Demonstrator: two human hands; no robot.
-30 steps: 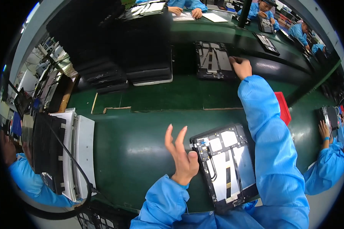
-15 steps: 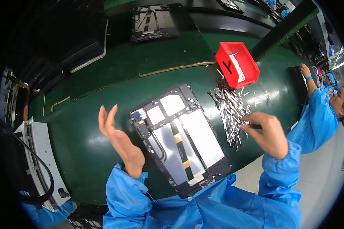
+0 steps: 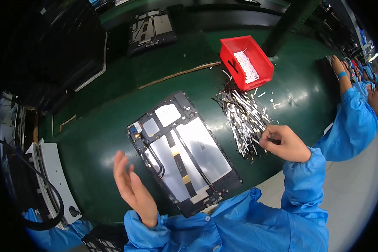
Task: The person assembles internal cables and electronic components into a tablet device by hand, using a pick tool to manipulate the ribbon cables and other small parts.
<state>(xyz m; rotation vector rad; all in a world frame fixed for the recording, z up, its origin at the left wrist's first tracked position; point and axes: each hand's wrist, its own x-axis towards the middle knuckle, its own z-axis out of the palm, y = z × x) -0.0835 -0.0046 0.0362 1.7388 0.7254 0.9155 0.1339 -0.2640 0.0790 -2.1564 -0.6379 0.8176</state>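
An opened tablet (image 3: 203,148) lies tilted on the green bench in front of me, its silver plates, dark ribbon strips and black frame exposed. My left hand (image 3: 135,191) hovers off its left edge, fingers stretched and apart, holding nothing. To the right of the tablet is a heap of thin black-and-white strips (image 3: 241,119), apparently small cables. My right hand (image 3: 286,143) is at the heap's lower right edge, thumb and fingers pinched together. Something dark shows between those fingers, too small to make out.
Beyond the heap stands a red bin (image 3: 262,75) holding small white pieces. A second opened tablet (image 3: 152,29) lies at the far side. Black stacked trays (image 3: 50,50) rise at the far left, a white fixture (image 3: 54,176) nearer. On the right, a co-worker's blue sleeve (image 3: 346,130) reaches the bench.
My right hand's fingers have drawn closer together at the heap's edge. The left hand's fingers have come lower and nearer each other. The whole view has shifted slightly.
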